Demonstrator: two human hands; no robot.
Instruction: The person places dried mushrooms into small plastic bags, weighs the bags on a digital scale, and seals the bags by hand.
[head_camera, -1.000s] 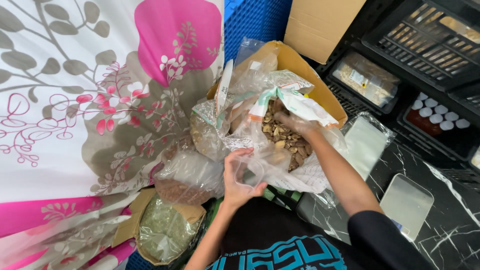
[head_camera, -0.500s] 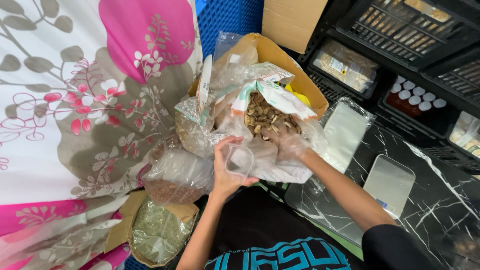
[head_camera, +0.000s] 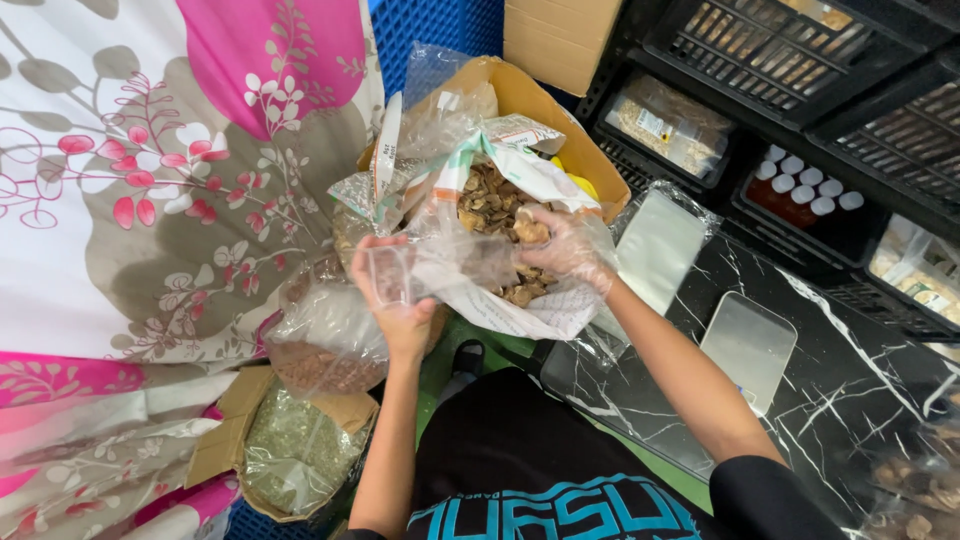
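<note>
A floral cloth (head_camera: 150, 180) covers the left side, beside a black marble counter (head_camera: 840, 400). Between them a cardboard box (head_camera: 545, 105) holds a big plastic sack of dried slices (head_camera: 490, 205). The right hand (head_camera: 565, 245), gloved in thin plastic, closes its fingers on some slices inside the sack. The left hand (head_camera: 395, 295) pinches open a small clear bag (head_camera: 395, 275) at the sack's edge.

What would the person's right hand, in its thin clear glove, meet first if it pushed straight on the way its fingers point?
The right hand points left and up into the open sack. First in line is probably the heap of dried brown slices, which its fingers already seem to touch; depth is unclear.
</note>
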